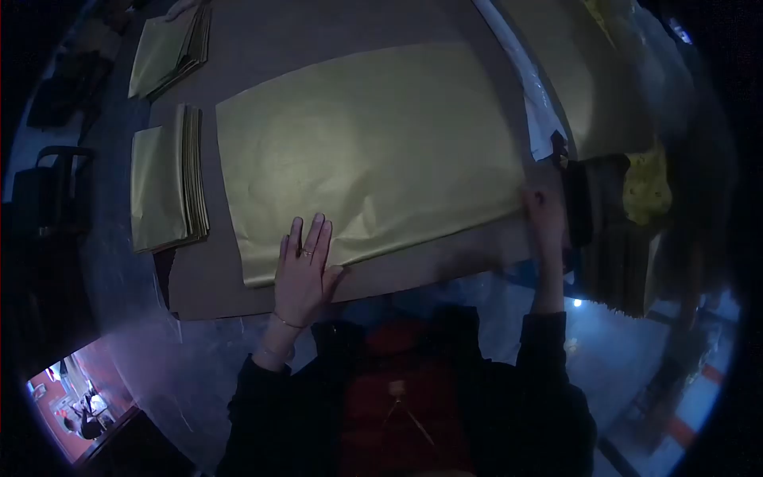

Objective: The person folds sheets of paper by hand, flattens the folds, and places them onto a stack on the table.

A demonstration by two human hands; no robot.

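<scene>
A large gold-coloured sheet [373, 135], which looks like paper, lies on the brown table top, with a fold along its near edge and creases near the fold. My left hand [302, 274] rests flat on the near left part of this sheet, fingers stretched out and a ring on one of them. At the sheet's near right corner is my right hand [546, 219], its fingers curled closed on the edge. The fingertips there are dim and partly hidden.
Two stacks of folded gold sheets, a nearer one [163, 187] and a farther one [163, 52], lie along the left side. A pale strip [524, 71] and another gold sheet [604, 95] are at the right, near a yellow cloth-like piece [648, 187]. A chair [48, 187] stands far left.
</scene>
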